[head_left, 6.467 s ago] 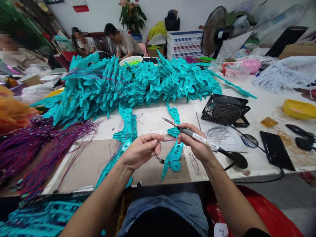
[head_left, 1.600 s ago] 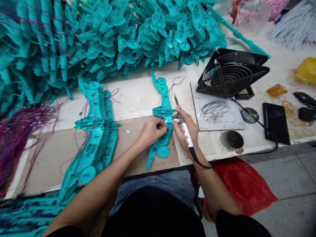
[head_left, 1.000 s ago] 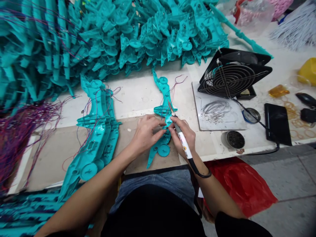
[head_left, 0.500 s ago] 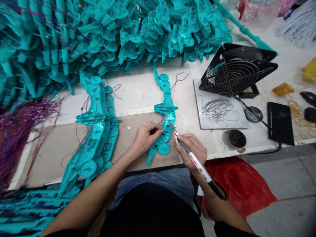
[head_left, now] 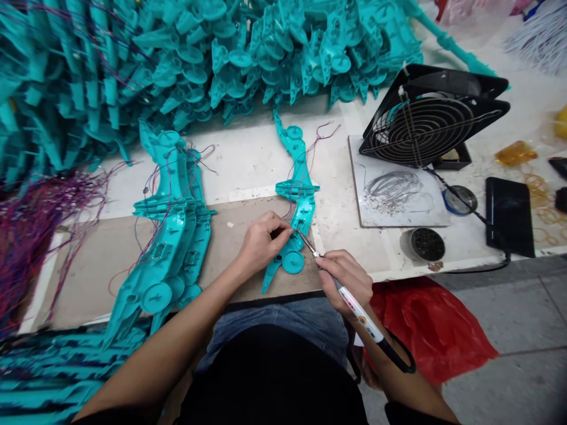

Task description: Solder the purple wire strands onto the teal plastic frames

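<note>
A teal plastic part (head_left: 299, 158) with round discs lies lengthwise on the bench in front of me. Thin red and purple wires (head_left: 312, 154) run along it, and one leads down to the fingertips of my left hand (head_left: 262, 241), which is closed in a pinch at the part's left edge. My right hand (head_left: 348, 277) grips a soldering iron (head_left: 353, 304) like a pen. Its metal tip points up and left and sits at the part's lower section, close beside my left fingertips. The exact contact at the tip is too small to make out.
Stacked teal parts (head_left: 170, 230) with wires stand left, and a large teal pile (head_left: 248, 53) fills the back. To the right are a black fan (head_left: 416, 127), a white board (head_left: 370, 215) with coiled solder wire (head_left: 394, 189), a round tin (head_left: 426, 245) and a black box (head_left: 509, 215).
The soldering iron's tip has moved down along the teal part, from its middle to beside my left fingertips. My left hand keeps its pinch in nearly the same place.
</note>
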`<move>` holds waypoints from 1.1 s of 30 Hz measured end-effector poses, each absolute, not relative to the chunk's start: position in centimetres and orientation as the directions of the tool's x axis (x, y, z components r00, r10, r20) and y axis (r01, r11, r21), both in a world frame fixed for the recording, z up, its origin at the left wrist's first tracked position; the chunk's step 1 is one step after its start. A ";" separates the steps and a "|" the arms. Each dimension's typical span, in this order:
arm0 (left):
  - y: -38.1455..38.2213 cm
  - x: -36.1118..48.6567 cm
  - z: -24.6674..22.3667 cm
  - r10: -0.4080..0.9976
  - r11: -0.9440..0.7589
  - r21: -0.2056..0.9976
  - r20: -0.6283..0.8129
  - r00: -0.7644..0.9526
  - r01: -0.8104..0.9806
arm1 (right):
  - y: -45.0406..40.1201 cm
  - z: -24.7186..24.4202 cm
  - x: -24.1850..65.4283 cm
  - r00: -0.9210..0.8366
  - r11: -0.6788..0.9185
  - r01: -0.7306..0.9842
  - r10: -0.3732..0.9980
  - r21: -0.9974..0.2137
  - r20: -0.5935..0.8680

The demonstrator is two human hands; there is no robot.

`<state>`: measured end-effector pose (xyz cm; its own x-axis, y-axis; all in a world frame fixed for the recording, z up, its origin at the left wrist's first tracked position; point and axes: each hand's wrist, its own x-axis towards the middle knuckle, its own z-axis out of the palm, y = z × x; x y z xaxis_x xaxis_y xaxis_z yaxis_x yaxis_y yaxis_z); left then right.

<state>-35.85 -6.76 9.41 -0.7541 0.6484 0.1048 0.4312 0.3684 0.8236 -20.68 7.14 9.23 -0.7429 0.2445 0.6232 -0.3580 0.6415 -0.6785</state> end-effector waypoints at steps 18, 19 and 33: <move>-6.7 -35.9 8.9 0.640 0.332 0.818 0.171 -0.749 0.470 | 7.1 9.0 -20.5 -0.711 0.658 -0.374 0.248 -0.653 0.657; -6.7 -35.9 8.9 0.639 0.330 0.818 0.174 -0.749 0.472 | 7.1 9.0 -20.5 -0.709 0.656 -0.373 0.255 -0.656 0.658; -6.6 -35.9 8.8 0.652 0.338 0.805 0.174 -0.738 0.488 | 7.1 9.0 -20.4 -0.715 0.647 -0.354 0.278 -0.675 0.642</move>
<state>-35.85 -6.65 8.82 -0.7382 0.6518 0.1736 0.4878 0.3382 0.8048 -20.42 7.08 8.96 -0.7147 0.2779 0.6419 -0.3543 0.6473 -0.6748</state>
